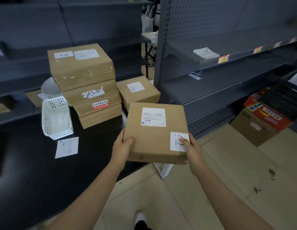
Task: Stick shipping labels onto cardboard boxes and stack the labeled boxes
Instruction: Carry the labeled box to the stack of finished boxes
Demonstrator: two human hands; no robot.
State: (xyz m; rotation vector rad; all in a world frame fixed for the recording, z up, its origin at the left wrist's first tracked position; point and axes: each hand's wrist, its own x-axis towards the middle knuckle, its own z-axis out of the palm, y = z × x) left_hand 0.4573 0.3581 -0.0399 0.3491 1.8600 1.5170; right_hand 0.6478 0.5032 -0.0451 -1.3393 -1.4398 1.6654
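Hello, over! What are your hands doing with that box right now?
Both hands, left hand and right hand, grip labelled box. Held above table edge. Single box ahead, tall stack left.

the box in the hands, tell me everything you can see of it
The held box is flat, square, plain brown cardboard, closed, tilted slightly. A printed shipping label sits on its top; a white handwritten sticker is at its near right corner. The left hand grips its near left edge, the right hand the near right corner, thumb on the sticker.
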